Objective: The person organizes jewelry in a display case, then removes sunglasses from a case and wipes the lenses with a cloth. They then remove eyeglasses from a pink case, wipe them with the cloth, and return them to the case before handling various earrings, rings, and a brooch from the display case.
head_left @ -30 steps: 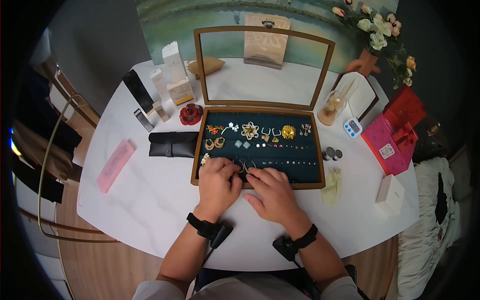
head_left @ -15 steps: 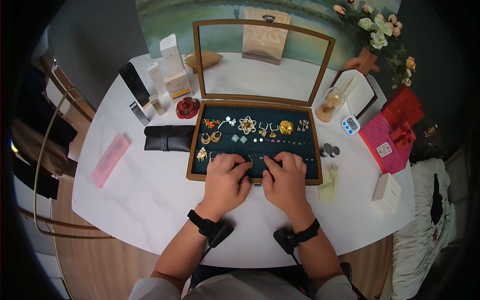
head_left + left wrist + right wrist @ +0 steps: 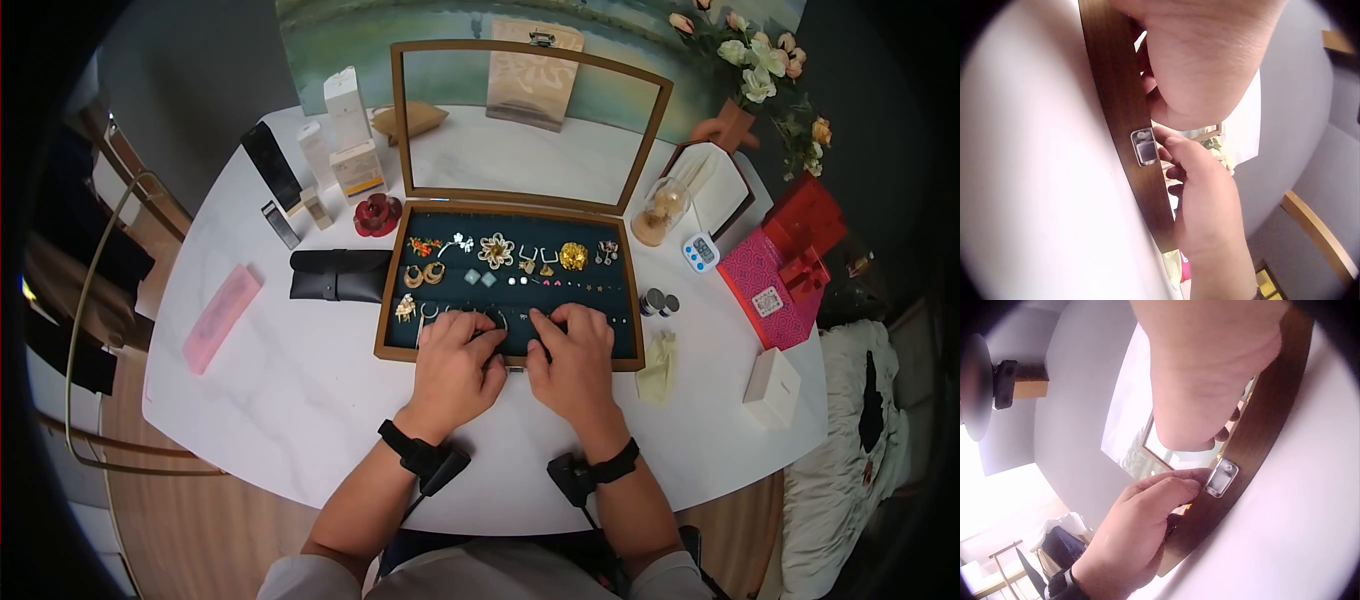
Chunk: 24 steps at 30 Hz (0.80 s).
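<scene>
Jewelry box (image 3: pixel 395 354) sits on white, grey-veined counter (image 3: pixel 300 410), long axis left-to-right, lid (image 3: pixel 646 148) raised at far edge, clasp (image 3: pixel 1145 149) facing the person. Left hand (image 3: pixel 458 368) and right hand (image 3: pixel 577 368): fingers bent over its front section; cannot tell whether the hands pinch anything. Painting (image 3: pixel 345 40) behind; wood floor (image 3: pixel 240 515) below.

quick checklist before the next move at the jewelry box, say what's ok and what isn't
1. Lid raised: ok.
2. Jewelry box resting on the table: ok.
3. Box's near side fully visible from above: not ok, the left hand and right hand cover part.
4. Yellow flower piece clear of both hands: ok.
5. Either hand pinching a piece: cannot tell.
6. Front latch uncovered: ok.
</scene>
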Tool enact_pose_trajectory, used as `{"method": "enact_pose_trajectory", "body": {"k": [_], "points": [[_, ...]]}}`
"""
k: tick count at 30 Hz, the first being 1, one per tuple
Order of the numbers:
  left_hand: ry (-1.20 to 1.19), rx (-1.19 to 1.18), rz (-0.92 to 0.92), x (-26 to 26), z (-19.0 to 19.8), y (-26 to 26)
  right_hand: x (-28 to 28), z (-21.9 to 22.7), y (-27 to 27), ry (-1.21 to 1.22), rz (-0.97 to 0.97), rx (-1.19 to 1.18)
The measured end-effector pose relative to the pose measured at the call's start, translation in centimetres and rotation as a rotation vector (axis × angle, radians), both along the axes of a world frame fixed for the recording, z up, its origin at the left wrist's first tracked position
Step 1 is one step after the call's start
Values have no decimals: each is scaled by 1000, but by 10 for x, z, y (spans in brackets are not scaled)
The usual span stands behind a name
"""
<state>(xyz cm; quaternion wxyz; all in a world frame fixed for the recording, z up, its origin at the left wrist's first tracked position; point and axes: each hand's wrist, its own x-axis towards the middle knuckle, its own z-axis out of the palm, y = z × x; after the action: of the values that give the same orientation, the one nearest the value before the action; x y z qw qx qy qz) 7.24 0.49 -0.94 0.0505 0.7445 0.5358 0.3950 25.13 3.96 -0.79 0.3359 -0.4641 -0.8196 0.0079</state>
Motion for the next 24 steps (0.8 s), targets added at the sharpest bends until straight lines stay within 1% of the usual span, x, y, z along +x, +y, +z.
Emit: {"method": "enact_pose_trajectory", "body": {"k": [4, 7, 11, 16, 24], "points": [[9, -6, 2, 1, 0, 0, -6, 2, -4, -59, 20, -23], [12, -7, 10, 1, -1, 0, -4, 2, -4, -63, 10, -50], [9, -13, 7, 1, 0, 0, 1, 2, -5, -32, 6, -25], [-8, -14, 4, 0, 0, 0, 5, 4, -5, -51, -43, -28], [-1, -15, 6, 0, 0, 0, 3, 1, -3, -60, -35, -32]]}}
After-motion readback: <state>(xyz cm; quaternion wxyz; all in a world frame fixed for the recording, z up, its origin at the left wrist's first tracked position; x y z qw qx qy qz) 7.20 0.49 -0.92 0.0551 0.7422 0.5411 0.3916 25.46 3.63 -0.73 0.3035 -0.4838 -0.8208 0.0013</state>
